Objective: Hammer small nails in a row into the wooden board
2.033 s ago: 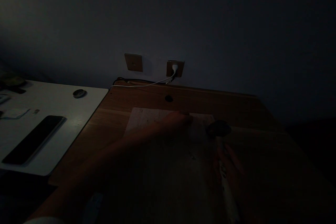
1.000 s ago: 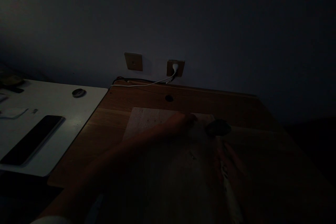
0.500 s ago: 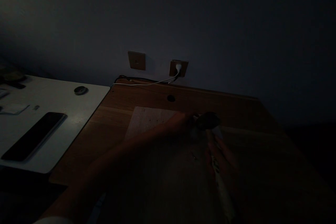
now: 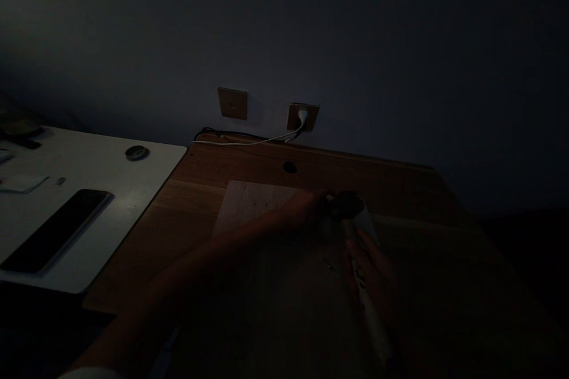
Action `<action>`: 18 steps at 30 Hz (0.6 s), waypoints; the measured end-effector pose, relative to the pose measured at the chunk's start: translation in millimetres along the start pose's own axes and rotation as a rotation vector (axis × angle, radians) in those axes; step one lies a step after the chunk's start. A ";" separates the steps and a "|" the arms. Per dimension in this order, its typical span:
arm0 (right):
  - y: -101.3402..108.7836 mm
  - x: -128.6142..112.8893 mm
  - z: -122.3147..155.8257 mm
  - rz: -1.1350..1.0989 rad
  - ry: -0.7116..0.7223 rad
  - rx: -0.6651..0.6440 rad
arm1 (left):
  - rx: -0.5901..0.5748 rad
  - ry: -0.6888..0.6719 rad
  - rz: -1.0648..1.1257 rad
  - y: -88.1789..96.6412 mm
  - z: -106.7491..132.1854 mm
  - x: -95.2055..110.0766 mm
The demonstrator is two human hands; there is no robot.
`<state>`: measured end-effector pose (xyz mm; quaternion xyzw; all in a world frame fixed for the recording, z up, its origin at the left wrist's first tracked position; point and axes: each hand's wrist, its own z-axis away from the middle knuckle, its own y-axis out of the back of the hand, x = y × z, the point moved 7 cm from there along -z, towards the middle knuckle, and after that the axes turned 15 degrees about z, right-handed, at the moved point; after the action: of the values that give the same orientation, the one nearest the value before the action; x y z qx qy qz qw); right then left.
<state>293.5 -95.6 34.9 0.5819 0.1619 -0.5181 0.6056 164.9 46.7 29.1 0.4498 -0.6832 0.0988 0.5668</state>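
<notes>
In the dim light my right hand (image 4: 373,266) is wrapped round the pale, dark-marked handle of a hammer (image 4: 347,206). Its dark head is up by my left hand (image 4: 306,207), almost meeting the fingertips. Those left fingers are pinched together over a pale board (image 4: 249,192); a small light bit shows at their tips, too dark to name. Several small dark spots run across the board left of that hand. A small thin metal piece (image 4: 328,262), perhaps a nail, lies nearer to me, left of the hammer handle.
The wooden table (image 4: 191,189) meets the wall at the back. A plugged-in white cable (image 4: 249,143) runs along its rear edge from a socket (image 4: 303,116). On the white table (image 4: 111,174) at left lie a phone (image 4: 57,228) and a round object (image 4: 136,153).
The hammer head has shifted slightly left toward my left fingers, with my right hand following. My left hand stays in nearly the same place.
</notes>
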 end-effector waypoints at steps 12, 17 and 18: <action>31.9 43.7 30.9 0.008 -0.150 0.053 | -0.458 -0.345 -0.409 -40.3 49.2 72.8; 34.5 55.6 28.7 0.082 -0.026 0.045 | -0.446 -0.529 -0.595 -81.2 74.7 92.9; 34.7 56.3 27.9 0.111 0.028 0.050 | -0.439 -0.526 -0.604 -84.6 76.0 93.1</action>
<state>333.6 -152.1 16.0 0.6122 0.1250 -0.4793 0.6164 178.7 -97.8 52.0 0.5076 -0.6471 -0.3356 0.4592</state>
